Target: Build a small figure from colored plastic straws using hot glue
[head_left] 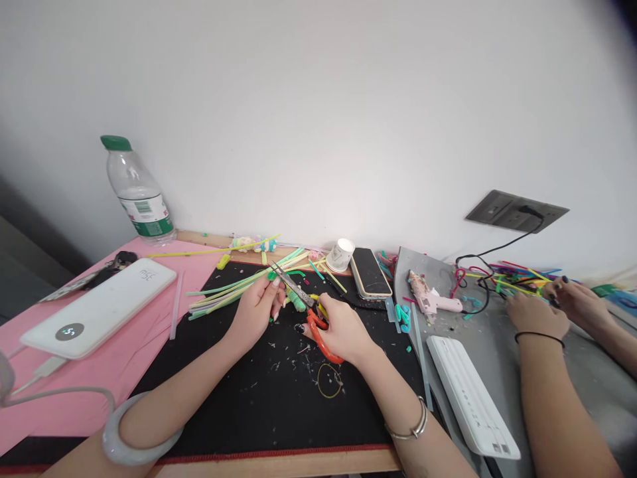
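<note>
My right hand (pixel 343 325) is closed round the orange handles of a pair of scissors (pixel 318 332). Their metal blades point up and left, reaching the fingertips of my left hand (pixel 256 305). Those fingers pinch a small green fuzzy piece, like pipe cleaner (pixel 272 274); its lower part is mostly hidden. A pale green fuzzy lump (pixel 297 300) shows between my hands, just under the blades. Behind and left of my left hand lies a bundle of pale green, yellow and lilac pipe cleaners (pixel 213 302).
A black mat (pixel 288 405) bears clippings and a rubber band (pixel 329 381). Around it are a paper cup (pixel 340 255), a phone (pixel 371 272), a pink glue gun (pixel 432 299), two white power banks (pixel 107 309) and a bottle (pixel 137 192). Another person's hands (pixel 542 312) work at right.
</note>
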Demonstrator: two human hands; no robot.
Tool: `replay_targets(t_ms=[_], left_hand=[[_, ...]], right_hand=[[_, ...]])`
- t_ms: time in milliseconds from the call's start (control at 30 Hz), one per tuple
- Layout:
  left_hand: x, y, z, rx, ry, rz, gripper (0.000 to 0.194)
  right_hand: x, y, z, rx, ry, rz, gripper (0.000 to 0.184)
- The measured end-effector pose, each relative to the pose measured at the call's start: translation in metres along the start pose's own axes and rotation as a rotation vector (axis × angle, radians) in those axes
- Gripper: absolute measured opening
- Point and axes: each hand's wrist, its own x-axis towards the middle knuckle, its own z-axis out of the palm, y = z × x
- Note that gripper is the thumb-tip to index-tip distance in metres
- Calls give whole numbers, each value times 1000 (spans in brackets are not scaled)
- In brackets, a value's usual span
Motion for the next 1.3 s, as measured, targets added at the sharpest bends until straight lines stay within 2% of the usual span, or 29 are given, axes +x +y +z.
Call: replay_targets(t_ms=[300, 700, 1000, 1200, 1300], left_hand=[[-1, 4, 0, 9, -7, 8, 29], [-1, 2, -1, 16, -20, 1, 30], [0, -1, 2, -50, -29, -38, 31], [0, -1, 3, -64, -14, -56, 32], [1, -1, 3, -71, -31, -65, 33]], right_hand=[[0, 2, 1, -104, 52, 0, 34], [2, 7, 2, -89, 83, -41, 37], [2, 10, 5, -103, 92, -55, 30], [3, 10, 7, -104, 88, -4, 28], [5, 11, 5, -91, 129, 103, 29]])
